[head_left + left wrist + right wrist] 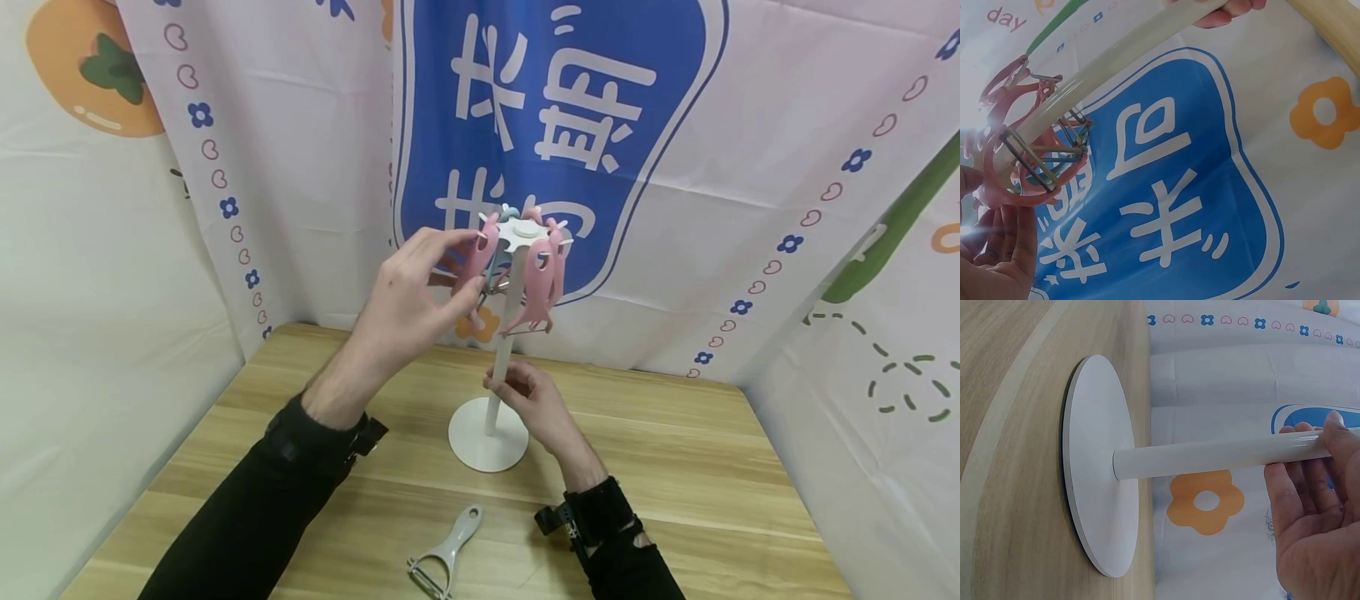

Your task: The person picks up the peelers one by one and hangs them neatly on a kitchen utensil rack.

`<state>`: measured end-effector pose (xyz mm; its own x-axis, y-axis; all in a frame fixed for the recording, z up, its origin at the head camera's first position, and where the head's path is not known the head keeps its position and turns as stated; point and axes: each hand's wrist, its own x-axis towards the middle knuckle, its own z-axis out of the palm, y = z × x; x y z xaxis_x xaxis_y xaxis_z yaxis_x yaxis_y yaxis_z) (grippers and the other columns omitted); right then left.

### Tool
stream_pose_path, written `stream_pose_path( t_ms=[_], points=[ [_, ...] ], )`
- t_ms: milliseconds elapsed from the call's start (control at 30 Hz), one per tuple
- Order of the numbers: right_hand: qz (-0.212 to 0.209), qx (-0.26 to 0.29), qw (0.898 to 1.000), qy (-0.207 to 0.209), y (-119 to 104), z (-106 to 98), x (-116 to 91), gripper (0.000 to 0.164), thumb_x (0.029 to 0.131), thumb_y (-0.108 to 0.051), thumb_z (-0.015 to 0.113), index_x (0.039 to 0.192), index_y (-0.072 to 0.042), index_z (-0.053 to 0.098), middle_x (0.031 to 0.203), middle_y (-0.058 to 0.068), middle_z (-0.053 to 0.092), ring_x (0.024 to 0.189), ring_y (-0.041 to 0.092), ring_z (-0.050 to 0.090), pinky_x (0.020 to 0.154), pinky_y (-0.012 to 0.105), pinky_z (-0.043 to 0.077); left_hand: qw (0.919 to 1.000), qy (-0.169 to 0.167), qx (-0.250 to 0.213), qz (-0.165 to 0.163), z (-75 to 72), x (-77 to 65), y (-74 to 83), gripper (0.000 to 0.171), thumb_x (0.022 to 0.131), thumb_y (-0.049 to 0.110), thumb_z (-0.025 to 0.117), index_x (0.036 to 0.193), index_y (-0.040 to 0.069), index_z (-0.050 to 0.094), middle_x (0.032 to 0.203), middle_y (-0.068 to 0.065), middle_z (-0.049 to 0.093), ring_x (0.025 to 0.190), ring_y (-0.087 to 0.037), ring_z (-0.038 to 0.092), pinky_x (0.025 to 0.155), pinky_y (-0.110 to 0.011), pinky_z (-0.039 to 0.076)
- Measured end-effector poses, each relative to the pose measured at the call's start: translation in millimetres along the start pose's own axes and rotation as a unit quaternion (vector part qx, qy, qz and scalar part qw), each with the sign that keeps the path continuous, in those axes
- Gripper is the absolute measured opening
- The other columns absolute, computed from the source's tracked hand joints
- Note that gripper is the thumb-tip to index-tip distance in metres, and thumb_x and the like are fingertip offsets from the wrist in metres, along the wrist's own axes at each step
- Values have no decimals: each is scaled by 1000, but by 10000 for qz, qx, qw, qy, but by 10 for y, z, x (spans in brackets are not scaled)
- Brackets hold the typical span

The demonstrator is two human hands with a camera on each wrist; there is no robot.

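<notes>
A white stand [513,292] with a round base [480,450] and a hooked top stands upright on the table. Several peelers hang around its top; a pink peeler [538,287] faces the front right, and part of a blue one shows behind the pole. My left hand [405,292] pinches another pink peeler [476,260] on the left of the top, thumb at the near side. In the left wrist view that peeler's metal blade [1029,159] and ring-shaped frame show close to the fingers. Lower down, my right hand [542,408] grips the pole [1222,453] between thumb and fingers.
A light grey peeler [453,542] lies on the wooden table [675,467] in front of the stand, blade end toward the near edge. Behind the table hangs a printed cloth [660,250] with a blue panel, and pale cloth walls [862,333] flank both sides.
</notes>
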<state>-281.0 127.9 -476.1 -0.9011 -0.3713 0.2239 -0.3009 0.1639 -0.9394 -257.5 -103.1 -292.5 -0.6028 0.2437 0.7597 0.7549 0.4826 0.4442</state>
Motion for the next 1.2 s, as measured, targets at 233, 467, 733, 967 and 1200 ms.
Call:
stream_pose_path(
  t_ms=[233, 467, 733, 967, 1200],
  points=[
    [34, 65, 10000, 13, 11, 5, 3, 28, 102, -26, 66, 125, -11, 69, 118, 5, 73, 114, 26, 66, 102, 39, 53, 10000, -11, -70, 17, -15, -60, 4, 50, 95, 18, 74, 142, 9, 59, 121, -2, 61, 105, -9, 61, 87, -23, 57],
    [-17, 76, 10000, -20, 0, 4, -2, 33, 102, -27, 65, 127, -6, 67, 120, 7, 72, 114, 24, 67, 102, 40, 53, 9999, -39, 108, 16, -42, -148, -19, 50, 95, 22, 74, 141, 9, 60, 121, -2, 61, 106, -9, 60, 88, -24, 56],
    [63, 149, 9999, -55, 2, 4, 2, 41, 102, -27, 65, 131, 2, 63, 120, 8, 72, 115, 24, 66, 104, 41, 52, 9993, -204, 300, -88, -77, -312, -41, 52, 96, 22, 74, 144, 11, 58, 124, -1, 61, 108, -11, 61, 90, -27, 57],
    [29, 178, 9998, -1, -17, 10, -1, 33, 102, -26, 66, 127, -5, 67, 119, 9, 72, 114, 25, 66, 104, 41, 52, 9983, -506, 281, 13, -48, -488, -44, 54, 96, 21, 74, 146, 15, 55, 127, -1, 60, 108, -9, 61, 90, -26, 56],
    [10, 202, 9998, -10, -8, 7, 5, 32, 102, -27, 66, 126, -7, 68, 120, 11, 72, 115, 26, 66, 104, 41, 52, 9960, -791, 369, 162, 44, -660, -37, 53, 93, 18, 76, 143, 14, 57, 125, 2, 60, 103, -10, 62, 89, -25, 57]
  ],
)
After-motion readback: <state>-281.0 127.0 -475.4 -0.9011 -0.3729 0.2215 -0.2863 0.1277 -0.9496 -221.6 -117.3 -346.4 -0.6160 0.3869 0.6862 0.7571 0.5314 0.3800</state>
